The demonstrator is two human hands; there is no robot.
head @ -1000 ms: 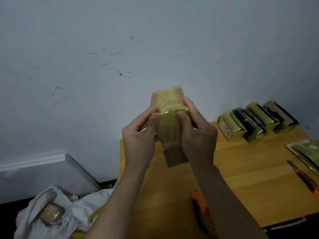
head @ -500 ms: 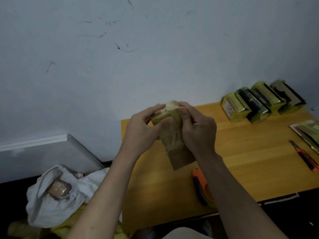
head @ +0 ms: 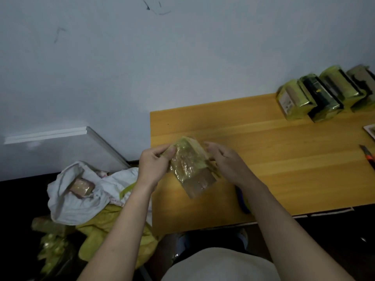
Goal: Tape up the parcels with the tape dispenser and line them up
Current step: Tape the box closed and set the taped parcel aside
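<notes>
Parcels: four in the row (head: 328,94), one (head: 189,165) in both hands

A yellow wooden table (head: 284,159) stood against a pale wall. At its far right corner, four taped parcels (head: 324,96) sat in a row, touching side by side. A utility knife (head: 368,156) lay near the right edge. Near the front edge lay what seemed to be the tape dispenser (head: 242,201), mostly hidden.
</notes>
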